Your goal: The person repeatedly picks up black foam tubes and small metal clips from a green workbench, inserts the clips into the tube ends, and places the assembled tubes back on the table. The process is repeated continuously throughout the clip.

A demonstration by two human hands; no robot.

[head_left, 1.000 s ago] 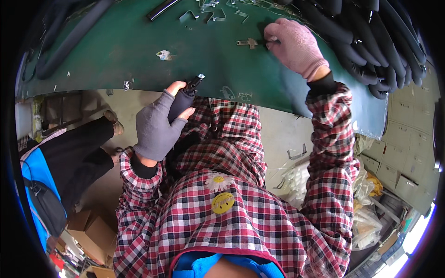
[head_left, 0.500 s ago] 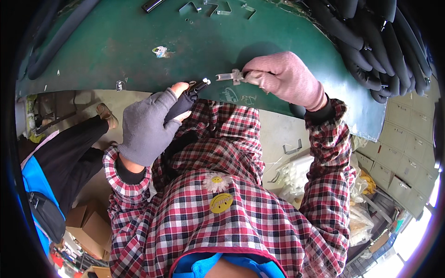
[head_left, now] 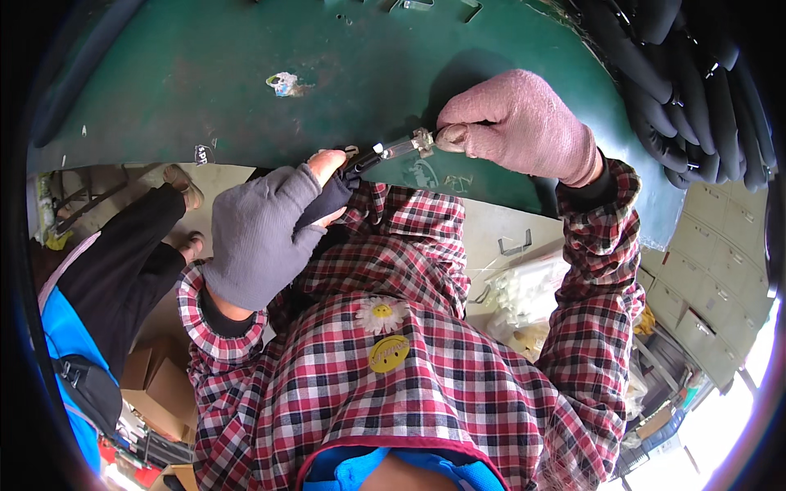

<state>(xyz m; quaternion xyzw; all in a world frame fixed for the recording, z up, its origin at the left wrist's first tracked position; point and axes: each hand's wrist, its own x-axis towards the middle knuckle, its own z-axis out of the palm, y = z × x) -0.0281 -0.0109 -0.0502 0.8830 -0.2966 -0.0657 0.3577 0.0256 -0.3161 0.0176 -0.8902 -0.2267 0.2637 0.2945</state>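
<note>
At the near edge of the worn dark-green surface [head_left: 205, 102], the grey-gloved left hand [head_left: 262, 229] is clamped around a black, soft-sleeved rod [head_left: 368, 162], apparently steadying it with its tip exposed. The pink-gloved right hand [head_left: 524, 127] pinches a small clear-and-metal piece [head_left: 403, 149] by its right end, presumably keeping the clear part unobstructed, lined up with that tip; whether they touch is unclear.

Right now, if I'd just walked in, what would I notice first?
Probably the yellow smiley patch beside the white daisy on the checked clothes, low in the middle. Above them, the grey-gloved left grip holds a dark piece and the pink-gloved right grip a small clear part, ends close together. Dark tubes crowd the upper right.
</note>
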